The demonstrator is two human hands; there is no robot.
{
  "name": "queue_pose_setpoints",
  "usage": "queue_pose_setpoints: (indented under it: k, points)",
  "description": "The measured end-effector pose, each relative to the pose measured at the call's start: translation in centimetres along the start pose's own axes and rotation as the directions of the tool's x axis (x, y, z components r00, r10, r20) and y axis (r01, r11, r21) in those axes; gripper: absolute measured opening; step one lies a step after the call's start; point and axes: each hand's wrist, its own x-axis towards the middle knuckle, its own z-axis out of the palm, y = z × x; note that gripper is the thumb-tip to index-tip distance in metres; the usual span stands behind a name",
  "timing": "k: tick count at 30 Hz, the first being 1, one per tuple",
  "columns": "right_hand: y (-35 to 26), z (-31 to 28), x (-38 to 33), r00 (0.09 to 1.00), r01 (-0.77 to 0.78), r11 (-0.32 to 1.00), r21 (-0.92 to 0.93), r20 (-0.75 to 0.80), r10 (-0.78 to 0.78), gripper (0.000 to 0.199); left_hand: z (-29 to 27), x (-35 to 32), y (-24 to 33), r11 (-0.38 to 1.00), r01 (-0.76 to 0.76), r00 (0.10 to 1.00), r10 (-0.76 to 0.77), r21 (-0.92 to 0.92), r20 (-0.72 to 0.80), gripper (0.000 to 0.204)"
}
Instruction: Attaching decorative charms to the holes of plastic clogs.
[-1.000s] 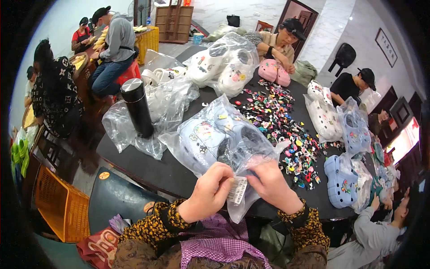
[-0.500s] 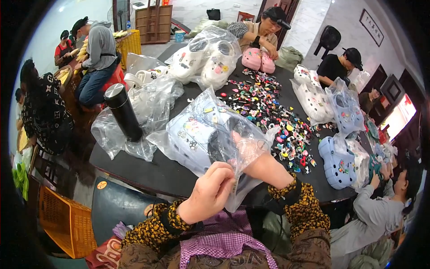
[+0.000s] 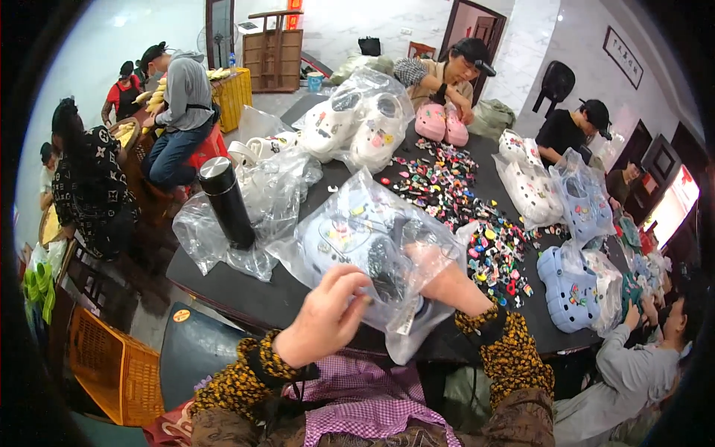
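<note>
In front of me a pair of light blue clogs [image 3: 328, 242] with colourful charms lies inside a clear plastic bag [image 3: 406, 339] on the black table. My right hand [image 3: 436, 276] is inside the bag's near end, beside the dark opening of a clog; plastic blurs its fingers, so I cannot tell whether they grip it. My left hand [image 3: 320, 316] is at the bag's near left edge, its fingers curled and pinching the plastic.
A black flask [image 3: 226, 205] stands on empty-looking bags at the left. Bagged white clogs [image 3: 365, 123] lie behind, with loose charms [image 3: 477, 208] heaped to their right. Blue clogs [image 3: 567, 287] sit at the right edge of the table [image 3: 216, 287]. Several people work around it.
My left hand has shifted left and a little up along the bag's edge, its fingers loosening somewhat. My right hand stays inside the bag. The whole view has swung slightly.
</note>
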Motion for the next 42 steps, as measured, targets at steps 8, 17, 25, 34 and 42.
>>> queue_pose_setpoints:
  k: [8,17,25,34,42]
  points:
    - [0.1,-5.2,-5.6,0.940,0.337,0.941,0.040,-0.067,-0.334,0.043,-6.3,3.0,-6.0,0.966,0.135,0.986,-0.110,0.220,-0.123,0.030]
    - [-1.5,-11.1,-8.8,0.876,0.477,0.847,-0.234,0.046,-0.481,0.042,-4.1,5.6,-8.3,0.626,0.619,0.774,-0.589,-0.475,0.232,0.030]
    - [0.0,-12.4,-11.2,0.927,0.331,0.863,-0.381,-0.042,-0.374,0.033,-1.9,7.5,-10.1,0.546,0.501,0.724,-0.689,-0.671,-0.019,0.022]
    - [2.7,-13.1,-12.9,0.952,0.231,0.914,-0.332,-0.116,-0.283,0.035,-3.1,6.8,-12.9,0.738,0.506,0.744,-0.635,-0.445,-0.206,0.030]
    - [5.2,-12.2,-14.0,0.977,0.104,0.959,-0.262,-0.155,-0.148,0.031,-2.1,5.8,-14.3,0.734,0.523,0.722,-0.652,-0.434,-0.232,0.034]
